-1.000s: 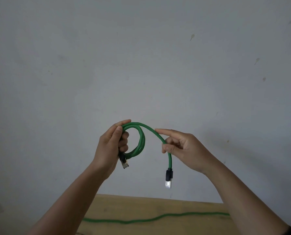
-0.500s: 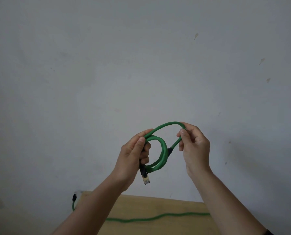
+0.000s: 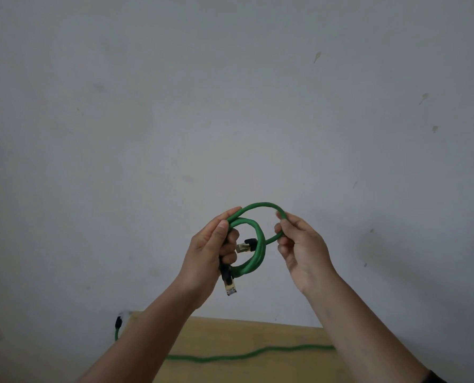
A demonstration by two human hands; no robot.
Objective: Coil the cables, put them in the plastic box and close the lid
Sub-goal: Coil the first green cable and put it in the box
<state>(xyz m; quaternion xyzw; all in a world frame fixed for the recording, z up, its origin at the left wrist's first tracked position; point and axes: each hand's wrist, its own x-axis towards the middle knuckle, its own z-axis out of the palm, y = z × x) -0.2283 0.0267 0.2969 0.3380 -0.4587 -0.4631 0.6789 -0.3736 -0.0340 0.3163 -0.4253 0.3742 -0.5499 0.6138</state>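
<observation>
Between the two raised hands hangs a coiled green cable (image 3: 253, 261). The left hand (image 3: 208, 252) grips its stacked loops; the right hand (image 3: 302, 244) pinches the outer loop. Below them, a second green cable (image 3: 247, 355) lies on the surface (image 3: 258, 335).

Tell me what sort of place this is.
Likely a bare indoor room set up for a simple work task, though little shows. A plain grey wall with small marks fills the view, and a wooden table stands against it with a green cable lying along it.
</observation>
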